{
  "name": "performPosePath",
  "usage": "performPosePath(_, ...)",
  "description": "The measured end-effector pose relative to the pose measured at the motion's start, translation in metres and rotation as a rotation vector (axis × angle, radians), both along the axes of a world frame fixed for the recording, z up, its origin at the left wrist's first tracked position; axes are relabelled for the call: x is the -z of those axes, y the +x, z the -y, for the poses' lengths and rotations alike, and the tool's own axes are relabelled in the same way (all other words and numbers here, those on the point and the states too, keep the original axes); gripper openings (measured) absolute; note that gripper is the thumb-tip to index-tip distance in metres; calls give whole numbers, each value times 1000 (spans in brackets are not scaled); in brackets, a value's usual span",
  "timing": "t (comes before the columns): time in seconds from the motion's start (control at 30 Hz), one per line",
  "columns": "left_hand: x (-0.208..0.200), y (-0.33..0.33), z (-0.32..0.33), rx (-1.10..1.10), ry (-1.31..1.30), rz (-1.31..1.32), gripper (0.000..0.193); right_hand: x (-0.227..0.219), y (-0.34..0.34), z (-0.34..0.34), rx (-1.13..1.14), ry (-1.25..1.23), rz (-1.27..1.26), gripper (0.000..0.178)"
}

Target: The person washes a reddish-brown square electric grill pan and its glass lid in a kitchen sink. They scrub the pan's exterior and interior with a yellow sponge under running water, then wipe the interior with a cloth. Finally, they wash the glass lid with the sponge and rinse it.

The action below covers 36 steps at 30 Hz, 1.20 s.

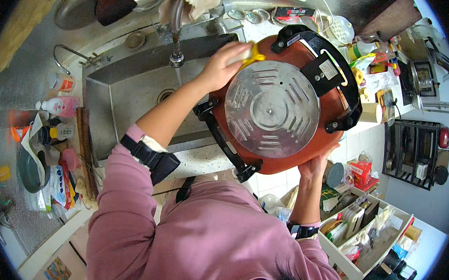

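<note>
A red-brown electric pan [280, 167] is held up tilted over the sink's right edge, its underside with a slotted round metal plate [273, 109] facing me. Black handles [350, 91] stick out on two sides, and a black socket block sits by the far-right one. My left hand [227, 65] is closed on a small yellow cloth [254, 55] and presses it against the pan's far-left side. With its fingers hidden behind the pan, my right hand [315, 162] grips the lower right rim.
Thin water runs from the faucet [176, 58] into the steel sink [134, 97]. Ladles and a strainer [76, 10] hang at the upper left. Bottles [60, 105] and packets crowd the left counter. An open drawer [364, 228] full of goods stands at the lower right.
</note>
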<state>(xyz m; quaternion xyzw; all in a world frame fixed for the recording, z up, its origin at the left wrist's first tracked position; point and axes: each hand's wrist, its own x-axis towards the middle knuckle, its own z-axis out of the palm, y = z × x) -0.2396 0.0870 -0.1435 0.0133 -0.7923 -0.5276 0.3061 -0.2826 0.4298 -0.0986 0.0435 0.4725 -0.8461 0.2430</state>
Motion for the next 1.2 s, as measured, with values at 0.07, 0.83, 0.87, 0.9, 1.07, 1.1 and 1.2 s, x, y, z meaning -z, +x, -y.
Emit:
performPosePath(0.07,24,20,6,46,8,130,50,-7,-2,1,56,59,10,87)
performPosePath(0.83,-173,-18,-87,-588,-458,-36,24,-4,-10,-15,176,113,-425,104)
performPosePath(0.87,-174,-20,-86,-571,-472,-45,24,-3,-12,-18,160,127,-461,103)
performPosePath(0.9,-175,-22,-85,-547,-481,-32,25,-2,-14,-21,143,143,-496,101)
performPosePath(1.07,-180,-24,-73,-325,-574,18,36,-3,-25,-28,127,219,-583,97)
performPosePath(1.1,-180,-24,-71,-286,-556,39,37,-3,-27,-28,116,209,-577,96)
performPosePath(1.2,-175,-24,-68,-213,-479,59,38,-2,-31,-24,153,221,-572,88)
